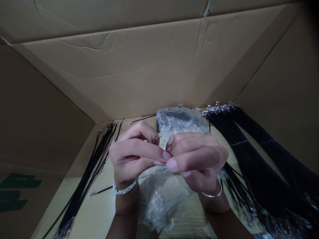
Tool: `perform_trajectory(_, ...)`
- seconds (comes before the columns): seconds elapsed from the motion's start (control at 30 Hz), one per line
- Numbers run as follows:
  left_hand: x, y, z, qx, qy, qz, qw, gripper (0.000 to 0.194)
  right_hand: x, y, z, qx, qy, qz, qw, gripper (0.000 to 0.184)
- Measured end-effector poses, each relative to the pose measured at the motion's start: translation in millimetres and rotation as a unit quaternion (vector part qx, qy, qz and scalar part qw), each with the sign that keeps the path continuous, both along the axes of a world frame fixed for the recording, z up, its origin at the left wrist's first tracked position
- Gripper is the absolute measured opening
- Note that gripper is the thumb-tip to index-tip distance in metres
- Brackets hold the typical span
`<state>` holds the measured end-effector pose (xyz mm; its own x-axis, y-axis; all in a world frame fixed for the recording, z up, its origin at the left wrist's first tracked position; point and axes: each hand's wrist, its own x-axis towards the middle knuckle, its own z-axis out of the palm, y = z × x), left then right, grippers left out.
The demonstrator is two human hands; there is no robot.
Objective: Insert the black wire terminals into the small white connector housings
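Observation:
My left hand is closed, and a small fan of thin coloured wires pokes up from behind its curled fingers. Its thumb and index fingertip meet those of my right hand, which is closed in a pinch as well. Whatever lies between the touching fingertips is too small and blurred to name. Below both hands a crumpled clear plastic bag lies on the table. A short black cable end with bare wires shows beside my left wrist.
Black cables lie in a loose bundle at left. Thick bundles of black cables with white-tipped ends fill the right side. A plastic-wrapped dark packet sits at the back. Cardboard walls enclose the table.

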<state>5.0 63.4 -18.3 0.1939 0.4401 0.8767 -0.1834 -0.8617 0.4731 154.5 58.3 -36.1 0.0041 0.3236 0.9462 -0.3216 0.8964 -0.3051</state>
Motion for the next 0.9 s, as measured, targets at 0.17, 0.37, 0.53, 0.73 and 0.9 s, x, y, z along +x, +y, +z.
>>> perform_trajectory(0.17,2,1,0.4,0.009,-0.01,-0.003,1.0,0.007,5,-3,1.7,-0.043,-0.08,-0.002,0.996,0.027)
perform_trajectory(0.37,4,-1,1.5,0.004,-0.007,0.023,1.0,0.006,19,-11,7.9,-0.07,-0.119,0.011,0.99,0.036)
perform_trajectory(0.53,6,-3,2.7,0.006,-0.012,0.032,0.999,0.007,17,-10,5.3,-0.07,-0.119,0.009,0.99,0.045)
perform_trajectory(0.73,5,-2,3.6,0.009,-0.006,0.018,1.0,0.007,18,-10,4.8,-0.061,-0.126,-0.013,0.99,0.041)
perform_trajectory(0.9,5,-1,2.6,0.01,-0.008,0.023,1.0,0.007,18,-8,6.0,-0.061,-0.118,0.003,0.991,0.034)
